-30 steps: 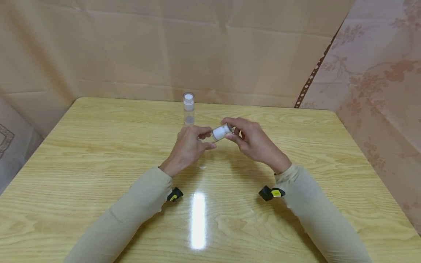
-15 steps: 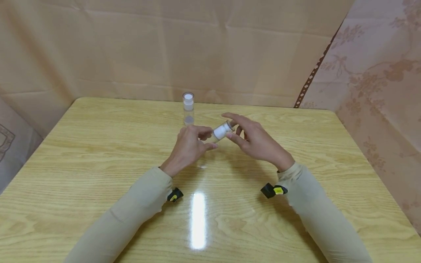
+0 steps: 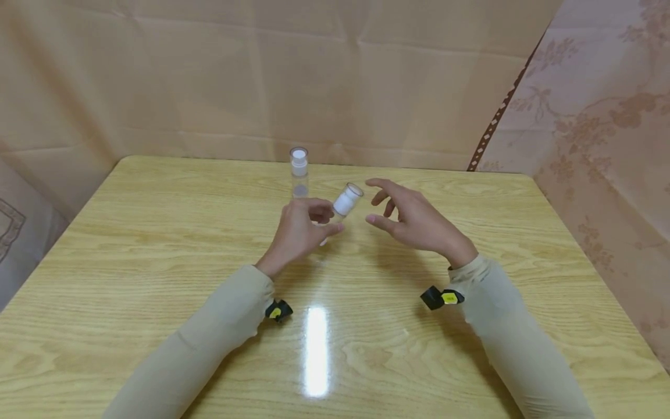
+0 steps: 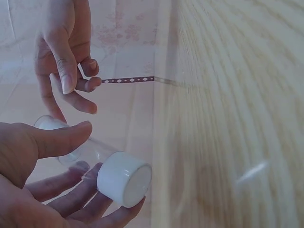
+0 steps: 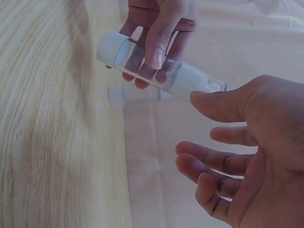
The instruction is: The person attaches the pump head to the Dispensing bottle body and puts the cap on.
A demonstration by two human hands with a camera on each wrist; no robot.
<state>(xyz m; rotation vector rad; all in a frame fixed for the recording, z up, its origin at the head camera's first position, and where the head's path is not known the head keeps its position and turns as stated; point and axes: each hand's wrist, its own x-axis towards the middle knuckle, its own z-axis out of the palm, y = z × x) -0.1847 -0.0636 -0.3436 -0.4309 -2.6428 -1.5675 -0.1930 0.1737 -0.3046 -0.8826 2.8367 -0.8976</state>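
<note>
Between the thumb and fingers of my left hand (image 3: 298, 230), a clear bottle with a white collar and transparent cap (image 3: 345, 201) is held tilted above the table, its capped end up and to the right. The left wrist view shows its white base (image 4: 124, 179) below the fingers. My right hand (image 3: 419, 221) hovers just right of the cap, fingers loosely bent and holding nothing; a gap separates them in the head view. In the right wrist view the left thumb lies across the clear body, and the bottle's white collar (image 5: 187, 81) faces the right thumb.
A second similar bottle (image 3: 299, 171) stands upright near the back edge of the wooden table (image 3: 183, 233), behind my left hand. Beige cloth (image 3: 314, 75) hangs behind the table and a flowered cloth (image 3: 602, 134) on the right.
My right hand has let go of the bottle's capped end and drawn back to the right. The bottle, still in my left hand, has tipped more upright.
</note>
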